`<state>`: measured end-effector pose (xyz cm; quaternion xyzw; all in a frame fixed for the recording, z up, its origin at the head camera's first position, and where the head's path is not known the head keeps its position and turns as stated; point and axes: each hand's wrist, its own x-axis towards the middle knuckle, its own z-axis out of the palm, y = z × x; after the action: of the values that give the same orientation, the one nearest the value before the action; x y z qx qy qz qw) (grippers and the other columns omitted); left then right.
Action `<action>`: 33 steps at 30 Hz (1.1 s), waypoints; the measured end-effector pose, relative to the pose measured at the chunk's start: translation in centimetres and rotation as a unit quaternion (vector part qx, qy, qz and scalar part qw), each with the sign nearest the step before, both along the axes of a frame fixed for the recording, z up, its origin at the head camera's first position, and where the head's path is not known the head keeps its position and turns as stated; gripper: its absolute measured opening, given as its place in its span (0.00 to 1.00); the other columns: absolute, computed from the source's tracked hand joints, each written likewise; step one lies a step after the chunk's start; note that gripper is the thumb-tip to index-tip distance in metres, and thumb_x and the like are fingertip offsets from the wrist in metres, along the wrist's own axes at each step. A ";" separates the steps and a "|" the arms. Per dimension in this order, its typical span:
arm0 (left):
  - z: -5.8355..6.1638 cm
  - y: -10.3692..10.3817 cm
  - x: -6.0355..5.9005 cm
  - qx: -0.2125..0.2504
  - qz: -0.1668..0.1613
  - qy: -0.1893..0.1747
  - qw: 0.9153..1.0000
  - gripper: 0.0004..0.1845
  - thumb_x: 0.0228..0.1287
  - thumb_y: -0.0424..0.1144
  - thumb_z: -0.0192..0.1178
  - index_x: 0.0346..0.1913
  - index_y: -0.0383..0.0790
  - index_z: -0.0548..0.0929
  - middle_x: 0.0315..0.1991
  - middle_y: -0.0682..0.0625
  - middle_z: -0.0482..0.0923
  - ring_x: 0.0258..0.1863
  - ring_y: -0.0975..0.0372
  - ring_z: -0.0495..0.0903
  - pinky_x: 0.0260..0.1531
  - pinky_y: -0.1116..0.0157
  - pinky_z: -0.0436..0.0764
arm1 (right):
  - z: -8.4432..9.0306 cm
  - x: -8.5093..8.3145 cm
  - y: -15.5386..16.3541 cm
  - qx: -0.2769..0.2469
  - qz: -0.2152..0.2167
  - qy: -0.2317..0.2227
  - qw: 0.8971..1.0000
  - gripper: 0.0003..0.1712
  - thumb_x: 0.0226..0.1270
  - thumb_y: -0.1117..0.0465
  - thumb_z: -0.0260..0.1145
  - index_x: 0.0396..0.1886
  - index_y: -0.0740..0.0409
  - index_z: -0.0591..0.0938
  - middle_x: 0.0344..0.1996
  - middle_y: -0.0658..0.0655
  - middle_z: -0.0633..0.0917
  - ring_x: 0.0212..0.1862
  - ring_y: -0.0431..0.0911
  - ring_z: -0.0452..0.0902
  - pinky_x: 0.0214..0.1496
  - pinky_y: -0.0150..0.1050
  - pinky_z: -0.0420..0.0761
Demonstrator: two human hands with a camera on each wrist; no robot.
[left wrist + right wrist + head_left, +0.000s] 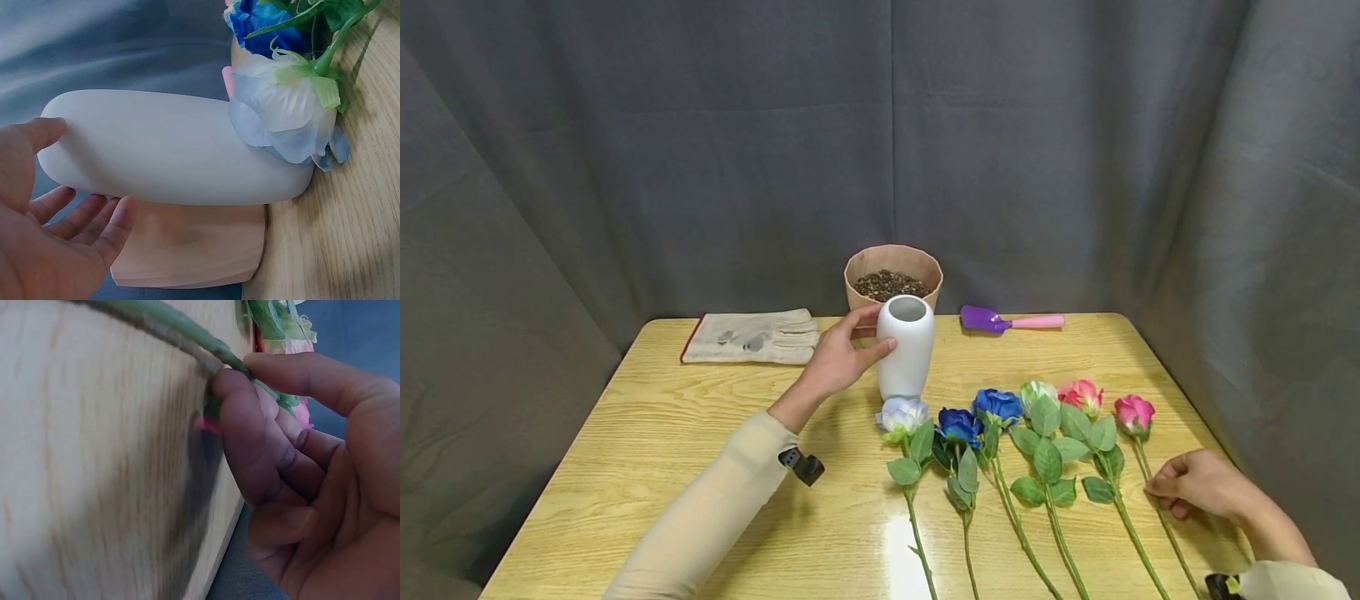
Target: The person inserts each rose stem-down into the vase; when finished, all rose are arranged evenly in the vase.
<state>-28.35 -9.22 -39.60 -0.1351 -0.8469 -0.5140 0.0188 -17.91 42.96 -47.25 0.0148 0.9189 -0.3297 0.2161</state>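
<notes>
A white vase (906,350) stands upright near the table's middle. My left hand (842,354) holds it near the top, thumb on its front and fingers round the far side. In the left wrist view the thumb and fingertips of that hand (69,212) lie on opposite sides of the vase (156,147). At the right, my right hand (1202,485) pinches the stem of a deep pink rose (1135,414) between thumb and forefinger. The right wrist view shows the green stem (181,325) between those fingertips, close over the wood.
Several more roses lie in a row: a pale blue-white one (904,417) in front of the vase, blue ones (997,405), a white-green one (1037,393) and a coral one (1081,395). Behind are a soil-filled pot (857,275), a work glove (748,337) and a purple trowel (983,319).
</notes>
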 end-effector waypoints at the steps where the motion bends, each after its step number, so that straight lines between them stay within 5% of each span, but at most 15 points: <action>1: 0.0 0.0 0.0 0.000 0.000 -0.002 1.000 0.36 0.64 0.53 0.67 0.72 0.51 0.69 0.64 0.47 0.76 0.63 0.53 0.79 0.62 0.53 0.79 | 0.2 0.0 -0.1 0.006 -0.003 0.003 1.000 0.14 0.69 0.56 0.67 0.31 0.64 0.84 0.25 0.52 0.85 0.28 0.44 0.82 0.30 0.37 0.84; 14: 0.1 0.0 0.0 0.000 -0.001 -0.006 1.000 0.37 0.63 0.53 0.68 0.73 0.51 0.68 0.65 0.47 0.75 0.63 0.52 0.79 0.62 0.52 0.79 | 2.1 -0.4 -0.2 0.038 -0.018 0.055 0.998 0.16 0.73 0.53 0.62 0.38 0.62 0.86 0.28 0.51 0.88 0.29 0.44 0.84 0.33 0.35 0.80; 23: 0.0 0.1 -0.1 -0.001 -0.004 -0.004 1.000 0.36 0.64 0.53 0.68 0.73 0.51 0.68 0.65 0.47 0.75 0.63 0.52 0.79 0.62 0.52 0.79 | 3.6 -1.1 -0.8 0.017 -0.025 0.052 0.998 0.23 0.75 0.47 0.60 0.45 0.64 0.85 0.32 0.52 0.88 0.32 0.46 0.84 0.42 0.40 0.77; 33: 0.0 0.1 0.1 -0.002 -0.002 -0.006 1.000 0.37 0.64 0.54 0.68 0.73 0.51 0.68 0.65 0.47 0.75 0.63 0.52 0.79 0.62 0.52 0.79 | 4.5 -1.6 -2.1 -0.001 -0.036 0.106 0.994 0.27 0.75 0.46 0.60 0.52 0.68 0.83 0.36 0.53 0.90 0.32 0.45 0.84 0.40 0.36 0.78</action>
<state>-28.28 -9.16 -39.60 -0.1340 -0.8476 -0.5133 0.0126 -19.55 40.82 -42.77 0.0127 0.9350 -0.3384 0.1054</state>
